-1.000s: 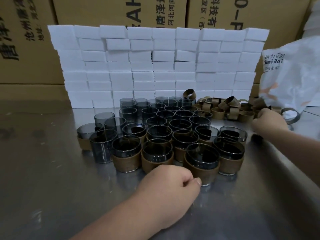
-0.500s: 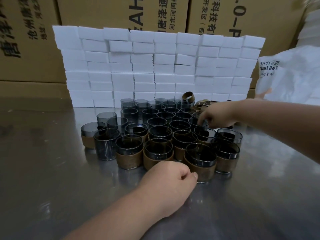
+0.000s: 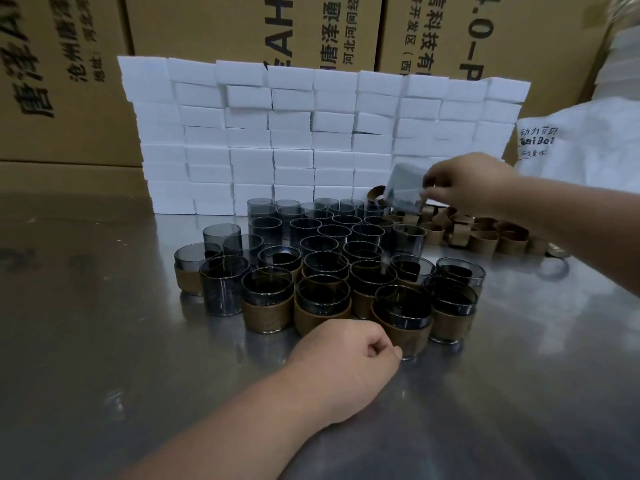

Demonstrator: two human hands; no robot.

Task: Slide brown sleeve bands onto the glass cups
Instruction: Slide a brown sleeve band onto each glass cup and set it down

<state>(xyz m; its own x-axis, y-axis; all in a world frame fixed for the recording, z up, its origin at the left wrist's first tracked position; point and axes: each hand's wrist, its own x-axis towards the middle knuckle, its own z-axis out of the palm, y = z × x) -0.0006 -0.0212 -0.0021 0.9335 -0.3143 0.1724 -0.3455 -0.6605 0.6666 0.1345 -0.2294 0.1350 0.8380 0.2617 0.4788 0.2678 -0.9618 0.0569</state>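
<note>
Above the pile of brown sleeve bands (image 3: 481, 233), the right hand (image 3: 464, 183) pinches a tilted smoky glass cup (image 3: 405, 187); the left hand (image 3: 346, 362) rests curled up, holding nothing.

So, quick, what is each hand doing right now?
Left hand: closed in a fist, nothing visible in it.
Right hand: holding a glass cup up in the air.

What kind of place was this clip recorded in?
Likely a packing workshop or warehouse: printed cardboard cartons stacked behind, a wall of white foam blocks, and dozens of glass cups on a steel table.
</note>
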